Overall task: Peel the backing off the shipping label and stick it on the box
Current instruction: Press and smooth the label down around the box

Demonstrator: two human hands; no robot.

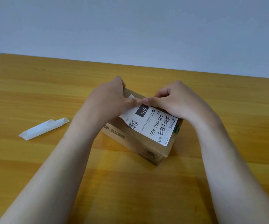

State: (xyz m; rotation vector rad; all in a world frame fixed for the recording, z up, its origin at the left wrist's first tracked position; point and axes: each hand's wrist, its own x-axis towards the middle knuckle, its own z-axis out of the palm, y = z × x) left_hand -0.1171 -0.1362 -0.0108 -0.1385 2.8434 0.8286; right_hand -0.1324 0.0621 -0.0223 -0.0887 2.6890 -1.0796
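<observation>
A small brown cardboard box sits on the wooden table in the middle of the view. A white shipping label with barcodes, a QR code and "070-070-A80" lies across the box's top. My left hand and my right hand meet at the label's far end, thumbs touching, fingers pinching or pressing that edge. A small white corner of the label curls up near my left fingers. The far part of the box is hidden behind my hands.
A curled strip of white backing paper lies on the table to the left of the box. The table's far edge meets a plain pale wall.
</observation>
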